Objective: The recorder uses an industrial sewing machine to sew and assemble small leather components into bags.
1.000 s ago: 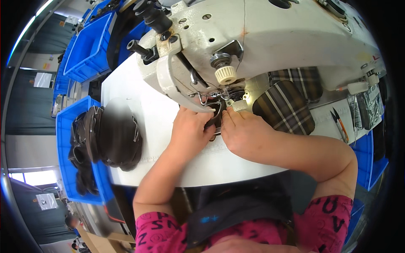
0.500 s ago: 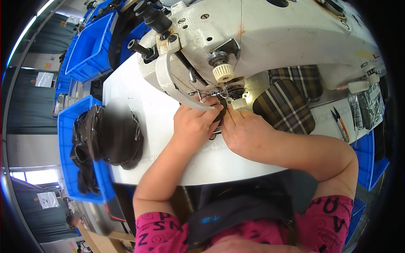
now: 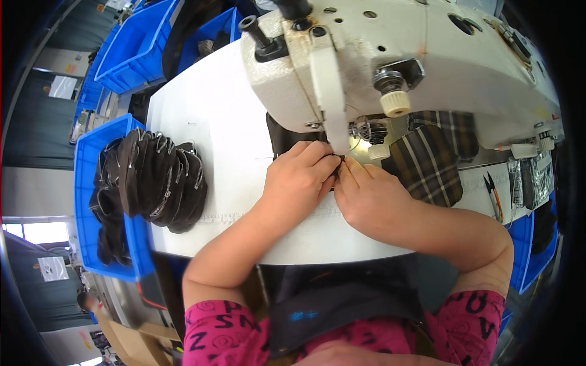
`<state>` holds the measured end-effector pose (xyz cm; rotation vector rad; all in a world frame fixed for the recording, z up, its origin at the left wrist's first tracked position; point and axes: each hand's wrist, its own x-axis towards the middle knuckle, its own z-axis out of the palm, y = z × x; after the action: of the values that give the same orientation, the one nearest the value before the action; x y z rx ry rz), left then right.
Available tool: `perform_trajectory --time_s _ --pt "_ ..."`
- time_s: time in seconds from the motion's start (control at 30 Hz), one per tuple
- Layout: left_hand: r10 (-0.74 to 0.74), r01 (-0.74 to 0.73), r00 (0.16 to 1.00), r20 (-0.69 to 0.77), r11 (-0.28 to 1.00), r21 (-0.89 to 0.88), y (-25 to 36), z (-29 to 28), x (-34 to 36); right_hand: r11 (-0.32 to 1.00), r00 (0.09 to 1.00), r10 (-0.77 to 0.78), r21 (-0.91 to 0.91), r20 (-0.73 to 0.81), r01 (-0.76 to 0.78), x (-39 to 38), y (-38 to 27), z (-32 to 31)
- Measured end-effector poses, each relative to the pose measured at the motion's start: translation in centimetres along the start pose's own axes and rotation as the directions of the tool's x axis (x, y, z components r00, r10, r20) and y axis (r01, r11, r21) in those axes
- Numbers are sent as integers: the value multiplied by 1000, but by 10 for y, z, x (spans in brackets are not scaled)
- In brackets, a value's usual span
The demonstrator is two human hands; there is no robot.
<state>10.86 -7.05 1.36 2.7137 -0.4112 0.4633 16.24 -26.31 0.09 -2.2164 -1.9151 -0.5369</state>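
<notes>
My left hand (image 3: 300, 174) and my right hand (image 3: 375, 194) meet in front of the sewing machine (image 3: 464, 67), close by its needle area. Their thumbs and fingertips pinch a dark brown piece of fabric (image 3: 287, 135), which spreads out beyond my left hand under the machine head. Most of the pinched edge is hidden by my fingers, and the white curved guard blocks part of the view there. To the right of my right hand lie brown plaid fabric pieces (image 3: 425, 163).
A heap of dark zippered pieces (image 3: 165, 180) rests at the table's left, against a blue bin (image 3: 141, 244). Orange-handled thread snips (image 3: 494, 198) and clear plastic packets (image 3: 530, 180) lie at the right. Ruler markings run along the white table (image 3: 213, 110).
The view has shifted, so the machine sits further right in it. The dark fabric now shows beyond my left hand. Both hands still pinch close together.
</notes>
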Motion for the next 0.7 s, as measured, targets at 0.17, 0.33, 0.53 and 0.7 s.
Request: perform_trajectory --time_s 0.17,0.33,0.53,0.7 --pt "-9 10 1000 -6 1000 2 -3 1 1 1000 1000 27 11 -7 -27 2 1 6" --pt "34 -30 996 -82 998 51 -8 5 6 999 999 49 -10 -20 -50 4 5 7" --pt "64 -58 996 -63 995 85 -13 4 1 1000 1000 25 -11 -8 -25 3 5 6" --pt "97 -98 995 14 989 107 -16 -1 0 1000 1000 -6 -2 -1 6 2 3 5"
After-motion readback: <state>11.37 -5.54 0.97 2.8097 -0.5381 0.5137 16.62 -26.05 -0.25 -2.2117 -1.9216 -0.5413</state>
